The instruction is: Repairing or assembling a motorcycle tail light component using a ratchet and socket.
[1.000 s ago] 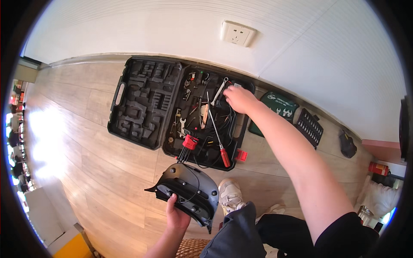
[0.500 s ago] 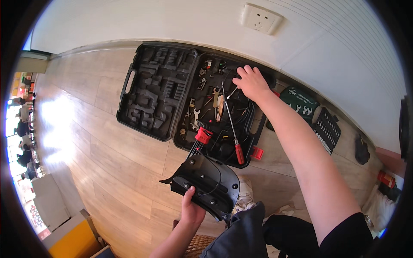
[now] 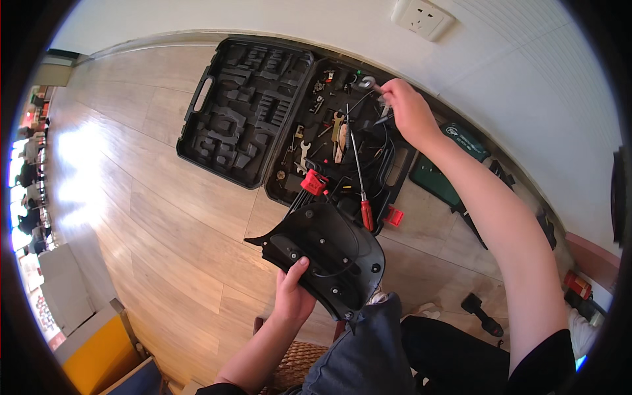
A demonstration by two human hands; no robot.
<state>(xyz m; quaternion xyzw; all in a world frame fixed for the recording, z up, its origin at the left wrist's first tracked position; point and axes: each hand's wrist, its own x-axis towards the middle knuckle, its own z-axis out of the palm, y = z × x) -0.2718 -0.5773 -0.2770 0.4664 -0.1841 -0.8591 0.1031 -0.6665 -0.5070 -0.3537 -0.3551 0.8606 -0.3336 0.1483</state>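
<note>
My left hand [image 3: 294, 293] grips the lower left edge of a black curved plastic panel [image 3: 359, 253], thumb on its inner face. Bolts and a thin black cable show on that face. Over the far right of an open tool case [image 3: 276, 174], my right hand [image 3: 411, 110] is closed around a wrench-like tool [image 3: 368, 83]. Its round grey metal head points left; blur and my fingers hide its exact kind. Below it in the case lie a red-handled screwdriver [image 3: 367, 214], an open-end wrench [image 3: 304, 155], a red-ended tool [image 3: 314, 182] and several small metal parts.
The case's moulded lid [image 3: 240, 118] lies open on the wooden floor [image 3: 158, 217]. A green tool case [image 3: 434, 176] sits to the right, partly behind my forearm. Along the far side runs a white wall with a socket [image 3: 421, 20]. A black tool [image 3: 482, 316] lies near my legs.
My right hand, spread over the case's far right before, has closed on the wrench-like tool and lifted it. The panel stays in my left hand. The view has shifted slightly.
</note>
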